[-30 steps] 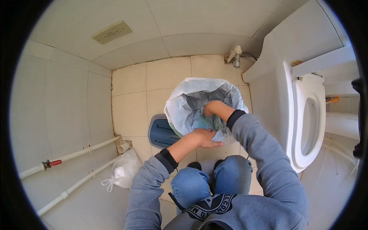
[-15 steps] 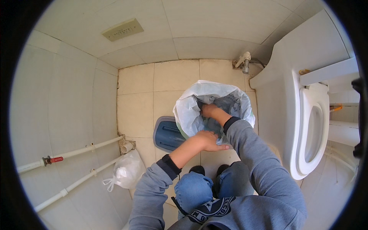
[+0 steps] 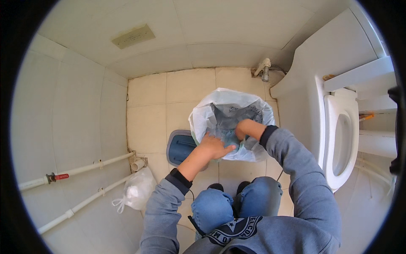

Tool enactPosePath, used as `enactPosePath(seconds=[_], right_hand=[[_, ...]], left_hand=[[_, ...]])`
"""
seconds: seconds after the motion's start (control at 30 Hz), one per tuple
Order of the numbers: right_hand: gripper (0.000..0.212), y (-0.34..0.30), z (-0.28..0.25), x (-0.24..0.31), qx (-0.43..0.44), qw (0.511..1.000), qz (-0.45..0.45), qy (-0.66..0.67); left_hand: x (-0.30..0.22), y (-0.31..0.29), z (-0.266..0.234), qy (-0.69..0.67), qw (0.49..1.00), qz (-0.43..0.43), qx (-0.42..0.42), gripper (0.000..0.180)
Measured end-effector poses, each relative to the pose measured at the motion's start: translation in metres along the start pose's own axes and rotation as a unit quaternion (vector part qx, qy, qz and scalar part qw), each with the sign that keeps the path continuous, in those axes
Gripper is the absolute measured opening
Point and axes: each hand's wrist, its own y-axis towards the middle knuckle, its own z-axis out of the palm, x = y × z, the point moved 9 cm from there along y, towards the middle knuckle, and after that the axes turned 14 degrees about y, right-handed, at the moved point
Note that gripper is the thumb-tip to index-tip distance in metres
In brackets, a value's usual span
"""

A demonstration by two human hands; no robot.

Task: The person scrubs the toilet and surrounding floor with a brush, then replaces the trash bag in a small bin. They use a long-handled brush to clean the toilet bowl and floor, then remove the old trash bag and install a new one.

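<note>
A white plastic bin bag point(image 3: 203, 120) lines a round bin on the floor in front of me, its top spread wide and folded over the rim. Inside, the lining looks greyish and crumpled. My left hand point(image 3: 215, 146) rests on the near left part of the rim, thumb stretched out to the right and fingers apart on the plastic. Down inside the bag, near its right side, is my right hand point(image 3: 250, 128); its fingertips point downward and are hidden, so their grip does not show.
A blue-grey lid point(image 3: 179, 149) lies on the tiles left of the bin. The toilet point(image 3: 330, 139) stands to the right, a valve point(image 3: 265, 72) by the back wall. A tied white bag point(image 3: 138, 189) sits beside the pipes point(image 3: 84, 207) at left.
My right hand has moved from the bag's left inner side toward its right, nearer me. My left hand has shifted left and forward onto the rim, its fingers spreading.
</note>
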Motion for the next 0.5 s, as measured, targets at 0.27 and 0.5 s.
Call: enactPosePath(seconds=[0.27, 0.5], right_hand=[[0.044, -0.199, -0.068, -0.026, -0.521, 0.787, -0.169, 0.283], [0.065, -0.192, 0.008, -0.063, -0.697, 0.545, -0.115, 0.452]], left_hand=[[0.043, -0.068, -0.079, -0.022, 0.911, -0.032, -0.410, 0.060], [0.115, -0.011, 0.000, -0.565, 0.737, -0.147, -0.341, 0.083]])
